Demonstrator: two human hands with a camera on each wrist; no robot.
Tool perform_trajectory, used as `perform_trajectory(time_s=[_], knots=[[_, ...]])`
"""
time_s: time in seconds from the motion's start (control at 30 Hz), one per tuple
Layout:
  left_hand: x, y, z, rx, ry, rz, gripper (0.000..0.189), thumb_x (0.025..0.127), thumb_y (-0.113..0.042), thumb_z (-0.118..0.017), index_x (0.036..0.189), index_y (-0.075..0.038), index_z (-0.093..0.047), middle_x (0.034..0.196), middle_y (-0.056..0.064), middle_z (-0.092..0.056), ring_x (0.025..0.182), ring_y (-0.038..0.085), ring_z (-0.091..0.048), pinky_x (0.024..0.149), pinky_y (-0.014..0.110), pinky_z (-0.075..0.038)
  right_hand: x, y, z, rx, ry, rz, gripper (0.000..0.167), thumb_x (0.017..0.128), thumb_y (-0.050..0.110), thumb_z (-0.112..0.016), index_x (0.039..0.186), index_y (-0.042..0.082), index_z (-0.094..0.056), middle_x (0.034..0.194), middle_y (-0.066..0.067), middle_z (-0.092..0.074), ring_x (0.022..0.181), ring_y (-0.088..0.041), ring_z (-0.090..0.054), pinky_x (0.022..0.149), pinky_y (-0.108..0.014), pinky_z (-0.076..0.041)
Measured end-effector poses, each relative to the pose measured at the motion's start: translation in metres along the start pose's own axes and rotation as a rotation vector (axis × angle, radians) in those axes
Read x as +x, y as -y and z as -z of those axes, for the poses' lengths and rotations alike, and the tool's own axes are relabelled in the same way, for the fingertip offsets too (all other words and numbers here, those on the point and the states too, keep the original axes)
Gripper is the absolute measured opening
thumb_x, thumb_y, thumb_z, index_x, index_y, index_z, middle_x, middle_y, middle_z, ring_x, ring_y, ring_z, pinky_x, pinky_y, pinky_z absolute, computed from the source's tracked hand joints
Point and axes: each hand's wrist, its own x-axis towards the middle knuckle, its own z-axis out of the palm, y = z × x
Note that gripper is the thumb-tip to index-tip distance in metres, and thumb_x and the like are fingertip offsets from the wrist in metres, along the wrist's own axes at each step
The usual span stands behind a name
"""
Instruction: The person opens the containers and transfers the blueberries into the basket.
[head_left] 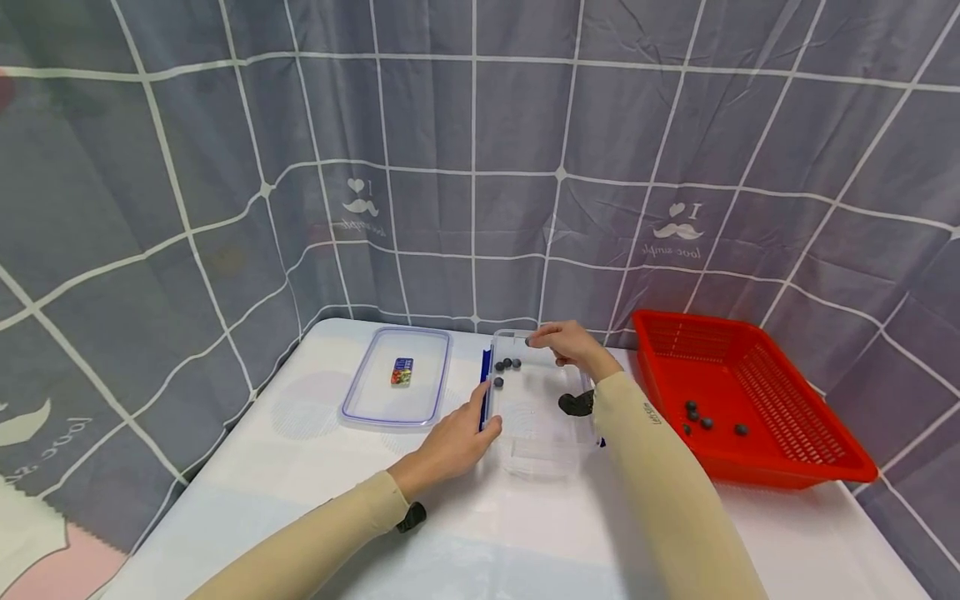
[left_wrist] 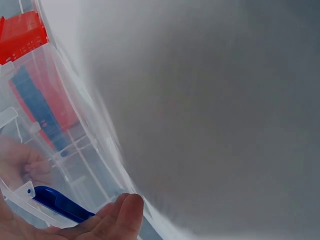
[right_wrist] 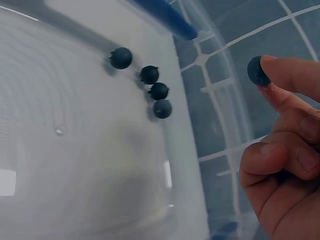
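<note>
Between its thumb and a finger, my right hand [head_left: 568,342] pinches a blueberry [right_wrist: 256,71] above the far end of a clear plastic container [head_left: 536,417]. Its other fingers are curled towards the palm. Inside the container, several blueberries [right_wrist: 159,91] lie on the bottom near the far left corner. My left hand [head_left: 453,437] rests against the container's left side with fingers extended beside a blue latch [left_wrist: 62,204]. Its thumb reaches across by the near left corner.
To the left lies a clear lid [head_left: 420,400] with a purple-blue rim and a small colourful label [head_left: 402,372]. A red plastic basket [head_left: 750,367] on the right holds several blueberries [head_left: 707,423]. A grey checked curtain [head_left: 517,208] hangs behind the white table [head_left: 465,542].
</note>
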Motion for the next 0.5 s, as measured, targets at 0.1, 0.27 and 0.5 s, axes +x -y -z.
perform_trajectory(time_s=[0.1,0.27,0.5], knots=[[-0.001,0.001,0.000,-0.010,-0.008,-0.011,0.071,0.103,-0.049,-0.040,0.161,-0.013,-0.021,0.147,0.021,-0.053,0.130,0.036,-0.056,0.105,0.052,-0.046,-0.009,0.008,0.009,-0.001,0.002,0.024,0.039,0.093,0.024,-0.072,0.129,0.009,-0.068,0.053,0.004,-0.036,0.049,-0.013,-0.030,0.056,-0.027,-0.039],[-0.003,0.001,0.002,-0.022,-0.001,-0.003,0.072,0.103,-0.049,-0.040,0.162,-0.013,-0.018,0.149,0.020,-0.051,0.131,0.035,-0.055,0.106,0.051,-0.045,-0.025,0.016,0.025,-0.020,0.014,0.054,0.043,0.095,0.025,-0.070,0.133,0.005,-0.064,0.054,0.005,-0.034,0.051,-0.013,-0.028,0.059,-0.027,-0.041],[-0.001,0.002,0.005,-0.016,0.025,-0.005,0.074,0.103,-0.050,-0.039,0.162,-0.012,-0.018,0.150,0.020,-0.050,0.133,0.034,-0.054,0.107,0.050,-0.045,-0.046,0.012,0.052,-0.070,0.017,0.065,0.046,0.096,0.026,-0.068,0.135,0.002,-0.061,0.055,0.005,-0.034,0.052,-0.013,-0.029,0.058,-0.026,-0.042]])
